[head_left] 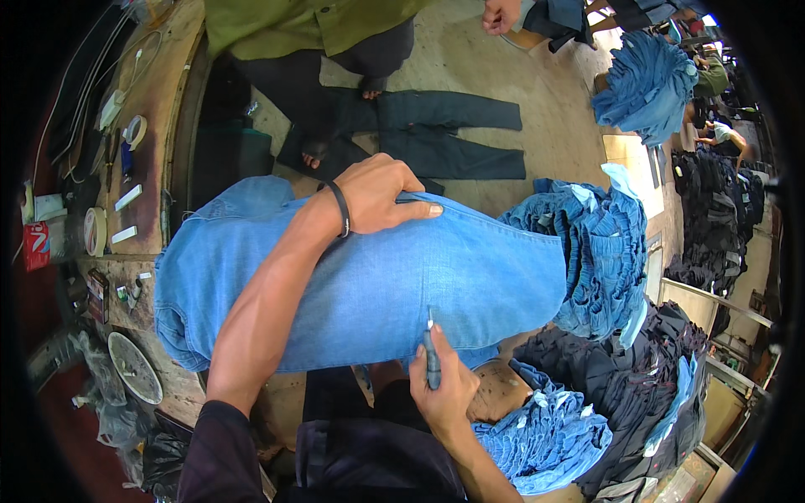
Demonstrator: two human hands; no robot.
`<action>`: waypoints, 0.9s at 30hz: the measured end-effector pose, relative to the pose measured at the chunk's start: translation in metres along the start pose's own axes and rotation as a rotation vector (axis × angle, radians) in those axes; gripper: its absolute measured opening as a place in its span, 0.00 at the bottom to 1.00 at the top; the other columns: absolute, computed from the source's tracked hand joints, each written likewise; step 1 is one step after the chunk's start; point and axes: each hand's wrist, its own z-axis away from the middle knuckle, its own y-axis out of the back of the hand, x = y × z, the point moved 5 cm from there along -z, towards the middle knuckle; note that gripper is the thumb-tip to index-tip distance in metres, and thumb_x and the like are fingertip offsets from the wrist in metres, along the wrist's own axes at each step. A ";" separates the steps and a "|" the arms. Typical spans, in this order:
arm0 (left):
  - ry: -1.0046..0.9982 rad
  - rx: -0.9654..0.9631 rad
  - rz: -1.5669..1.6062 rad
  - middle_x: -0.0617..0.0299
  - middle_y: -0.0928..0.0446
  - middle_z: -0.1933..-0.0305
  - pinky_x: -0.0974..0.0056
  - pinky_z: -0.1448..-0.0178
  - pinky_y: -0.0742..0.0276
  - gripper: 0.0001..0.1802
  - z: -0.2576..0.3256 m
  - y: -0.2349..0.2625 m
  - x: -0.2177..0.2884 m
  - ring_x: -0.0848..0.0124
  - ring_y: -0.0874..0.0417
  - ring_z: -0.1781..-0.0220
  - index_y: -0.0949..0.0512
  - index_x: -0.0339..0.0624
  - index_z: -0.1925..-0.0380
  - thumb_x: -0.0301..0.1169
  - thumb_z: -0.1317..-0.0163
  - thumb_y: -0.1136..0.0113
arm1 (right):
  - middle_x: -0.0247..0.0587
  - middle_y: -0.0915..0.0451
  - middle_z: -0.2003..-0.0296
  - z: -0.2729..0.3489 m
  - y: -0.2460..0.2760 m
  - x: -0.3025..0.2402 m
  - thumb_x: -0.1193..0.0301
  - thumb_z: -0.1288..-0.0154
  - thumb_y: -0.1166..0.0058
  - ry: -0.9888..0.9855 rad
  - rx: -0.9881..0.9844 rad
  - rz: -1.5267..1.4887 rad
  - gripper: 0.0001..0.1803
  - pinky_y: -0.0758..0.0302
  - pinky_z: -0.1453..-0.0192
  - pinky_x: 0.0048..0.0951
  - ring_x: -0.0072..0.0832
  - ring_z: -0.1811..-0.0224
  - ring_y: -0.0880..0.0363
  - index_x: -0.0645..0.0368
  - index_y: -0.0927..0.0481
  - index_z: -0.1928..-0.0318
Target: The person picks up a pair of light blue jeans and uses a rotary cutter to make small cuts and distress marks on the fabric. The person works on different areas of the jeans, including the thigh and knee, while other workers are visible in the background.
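A pair of light blue jeans (pixel 360 285) lies stretched out in front of me, one leg reaching to the right. My left hand (pixel 375 194), with a black band at the wrist, is closed over the far edge of the denim, thumb lying on top. My right hand (pixel 444 381) grips a slim hand tool (pixel 432 360) with a grey-blue handle and thin metal tip. That tip is at the fabric, beside a faint worn line across the leg; whether it touches I cannot tell. What supports the jeans is hidden beneath them.
Stacked blue jeans (pixel 608 251) stand just right of the leg, with more denim (pixel 549 440) below. Dark garments (pixel 671 352) pile farther right. Dark trousers (pixel 453 134) lie on the floor near a person in a green shirt (pixel 310 25). Tape rolls (pixel 95 232) sit on the left wooden bench.
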 end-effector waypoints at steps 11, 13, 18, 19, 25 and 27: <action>0.015 -0.009 0.030 0.38 0.25 0.78 0.49 0.70 0.32 0.29 0.001 0.000 0.001 0.46 0.27 0.78 0.17 0.28 0.74 0.49 0.29 0.31 | 0.55 0.10 0.57 -0.053 -0.006 0.000 0.80 0.35 0.32 0.072 0.152 -0.084 0.23 0.15 0.63 0.32 0.39 0.68 0.09 0.69 0.17 0.40; 0.000 -0.009 0.022 0.38 0.27 0.79 0.49 0.70 0.33 0.29 0.000 0.001 0.001 0.46 0.28 0.78 0.17 0.28 0.75 0.49 0.29 0.31 | 0.57 0.10 0.55 -0.058 -0.006 -0.003 0.80 0.34 0.33 0.049 0.121 -0.080 0.22 0.14 0.61 0.33 0.40 0.66 0.08 0.69 0.18 0.39; 0.004 -0.027 0.023 0.38 0.29 0.80 0.48 0.71 0.36 0.31 -0.001 0.001 0.000 0.45 0.30 0.79 0.19 0.28 0.77 0.49 0.29 0.32 | 0.58 0.10 0.55 -0.058 -0.009 -0.003 0.80 0.35 0.34 0.036 0.088 -0.032 0.23 0.14 0.60 0.33 0.42 0.65 0.08 0.69 0.18 0.39; 0.005 -0.032 0.017 0.38 0.28 0.80 0.48 0.71 0.36 0.31 -0.001 0.000 0.000 0.45 0.30 0.79 0.19 0.28 0.77 0.49 0.29 0.32 | 0.57 0.10 0.56 -0.055 -0.008 -0.003 0.81 0.35 0.33 0.050 0.089 -0.026 0.23 0.14 0.61 0.33 0.41 0.66 0.08 0.69 0.18 0.39; 0.006 -0.005 0.034 0.38 0.27 0.79 0.49 0.71 0.34 0.30 -0.001 0.000 -0.001 0.47 0.28 0.79 0.17 0.28 0.75 0.50 0.29 0.31 | 0.42 0.17 0.74 -0.008 0.002 -0.003 0.78 0.37 0.30 0.033 0.095 -0.049 0.25 0.23 0.74 0.33 0.33 0.79 0.18 0.66 0.16 0.38; 0.002 0.001 0.045 0.39 0.26 0.79 0.50 0.70 0.33 0.30 0.000 0.000 0.000 0.48 0.27 0.79 0.17 0.28 0.74 0.50 0.30 0.31 | 0.42 0.17 0.74 0.006 0.005 -0.002 0.78 0.37 0.30 0.018 0.097 -0.062 0.25 0.23 0.74 0.33 0.33 0.79 0.18 0.66 0.16 0.39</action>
